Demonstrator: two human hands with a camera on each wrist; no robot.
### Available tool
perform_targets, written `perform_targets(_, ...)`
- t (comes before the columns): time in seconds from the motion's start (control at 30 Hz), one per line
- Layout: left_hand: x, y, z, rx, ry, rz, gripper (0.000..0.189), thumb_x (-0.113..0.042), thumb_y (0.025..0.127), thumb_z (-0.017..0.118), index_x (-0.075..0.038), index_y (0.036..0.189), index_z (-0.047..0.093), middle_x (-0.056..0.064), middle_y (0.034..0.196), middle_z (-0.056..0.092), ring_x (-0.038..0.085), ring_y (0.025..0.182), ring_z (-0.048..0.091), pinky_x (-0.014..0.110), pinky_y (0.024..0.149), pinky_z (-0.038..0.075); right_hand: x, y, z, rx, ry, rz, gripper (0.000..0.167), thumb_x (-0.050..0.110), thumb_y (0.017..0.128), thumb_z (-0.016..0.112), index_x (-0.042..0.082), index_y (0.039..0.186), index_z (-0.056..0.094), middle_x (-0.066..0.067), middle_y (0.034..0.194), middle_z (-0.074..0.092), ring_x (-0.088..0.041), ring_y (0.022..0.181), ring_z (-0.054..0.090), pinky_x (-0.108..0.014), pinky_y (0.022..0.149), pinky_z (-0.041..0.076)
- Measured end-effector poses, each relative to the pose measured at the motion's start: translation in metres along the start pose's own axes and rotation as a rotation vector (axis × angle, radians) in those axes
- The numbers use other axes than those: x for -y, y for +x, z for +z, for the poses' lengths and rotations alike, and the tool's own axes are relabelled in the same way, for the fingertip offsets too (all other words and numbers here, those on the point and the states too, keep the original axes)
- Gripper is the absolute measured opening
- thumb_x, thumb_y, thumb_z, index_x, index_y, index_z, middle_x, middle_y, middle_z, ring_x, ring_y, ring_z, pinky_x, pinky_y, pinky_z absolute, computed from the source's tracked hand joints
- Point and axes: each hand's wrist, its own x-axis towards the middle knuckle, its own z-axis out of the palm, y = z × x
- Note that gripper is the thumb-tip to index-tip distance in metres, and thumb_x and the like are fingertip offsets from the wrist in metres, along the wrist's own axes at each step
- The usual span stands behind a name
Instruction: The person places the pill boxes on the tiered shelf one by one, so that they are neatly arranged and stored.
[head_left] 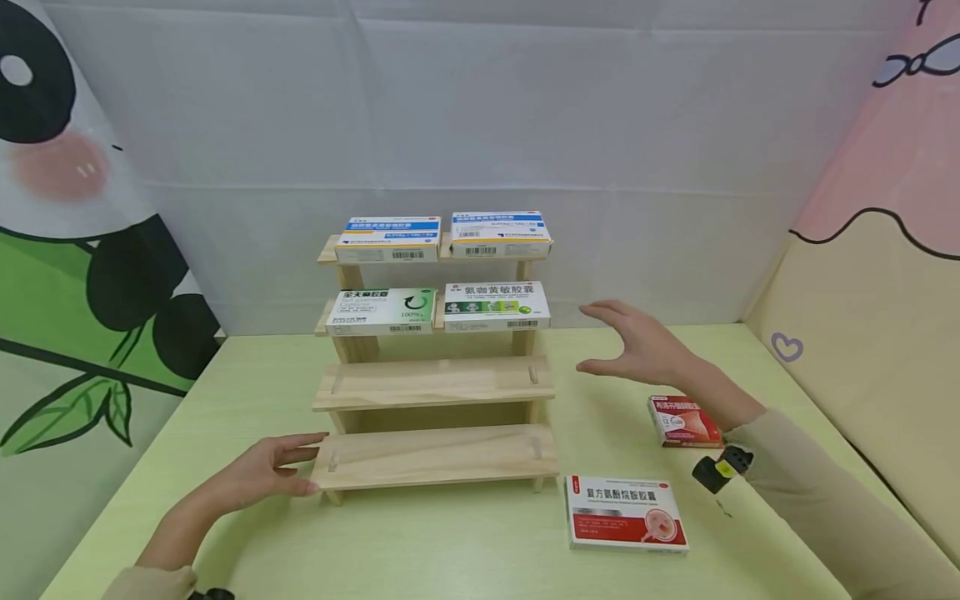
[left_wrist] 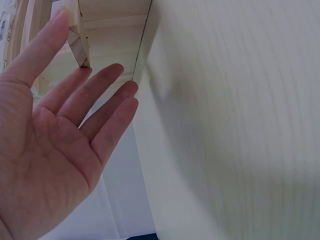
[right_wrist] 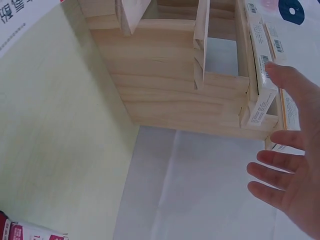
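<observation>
A stepped wooden display rack (head_left: 435,458) with several tiers stands on the table. My left hand (head_left: 262,471) is at the left end of its lowest shelf, thumb toward the front corner and index finger by the back one. In the left wrist view, the fingers of the left hand (left_wrist: 65,125) are nearly straight, thumb and index tips right at the board's end. My right hand (head_left: 637,342) hovers right of the rack with thumb and fingers spread, holding nothing. Nearest to it on the second tier from the top is a white-and-green medicine box (head_left: 497,306); a green-and-white medicine box (head_left: 382,311) lies beside that.
Two blue-and-white medicine boxes, one left (head_left: 388,239) and one right (head_left: 501,233), lie on the top tier. A red-and-white medicine box (head_left: 626,512) lies on the table (head_left: 420,550) at the front right, with a red box (head_left: 682,421) behind it, partly under the right forearm. Printed cloth walls surround the table.
</observation>
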Motion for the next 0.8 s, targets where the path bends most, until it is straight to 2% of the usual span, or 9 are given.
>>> perform_targets(0.27,0.001,0.001,-0.001,0.000,0.003,-0.007,0.073,-0.013,0.079,0.069,0.016,0.133,0.029,0.040,0.129,0.035,-0.016,0.100,0.045,0.022,0.078,0.048,-0.016,-0.021,0.003,0.024,0.009,0.025,0.084,0.053,0.073,0.068,0.006,0.136,0.039,-0.016,0.138,0.038,-0.035,0.125,0.036,-0.054,0.096,0.035)
perform_targets(0.47,0.001,0.002,0.000,-0.001,0.006,0.001,0.072,-0.013,0.080,0.069,0.017,0.132,0.029,0.040,0.127,0.037,0.004,0.108,0.053,0.024,0.077,0.050,-0.028,-0.034,0.005,0.031,-0.005,0.044,0.083,0.052,0.073,0.069,0.005,0.135,0.040,-0.018,0.137,0.039,-0.037,0.125,0.036,-0.056,0.096,0.034)
perform_targets(0.53,0.002,0.002,0.000,0.002,0.002,0.004,0.072,-0.013,0.080,0.069,0.017,0.132,0.028,0.041,0.127,0.036,0.003,0.107,0.053,0.023,0.077,0.049,-0.031,-0.038,0.006,0.037,0.000,0.055,0.083,0.051,0.073,0.069,0.004,0.135,0.040,-0.018,0.137,0.039,-0.038,0.125,0.035,-0.057,0.096,0.033)
perform_targets(0.67,0.004,0.001,0.000,0.008,-0.033,-0.003,0.073,-0.012,0.080,0.068,0.018,0.133,0.027,0.042,0.128,0.033,-0.012,0.100,0.048,0.022,0.076,0.049,-0.039,-0.047,0.007,0.045,0.017,0.071,0.082,0.050,0.073,0.069,0.004,0.135,0.040,-0.019,0.137,0.038,-0.039,0.126,0.033,-0.058,0.096,0.031)
perform_targets(0.8,0.004,0.001,0.000,0.011,-0.045,0.000,0.074,-0.011,0.080,0.068,0.018,0.133,0.026,0.044,0.127,0.032,-0.013,0.098,0.049,0.023,0.076,0.050,-0.050,-0.055,0.008,0.040,0.022,0.052,0.079,0.047,0.074,0.070,0.003,0.133,0.042,-0.020,0.134,0.041,-0.039,0.124,0.035,-0.058,0.096,0.031)
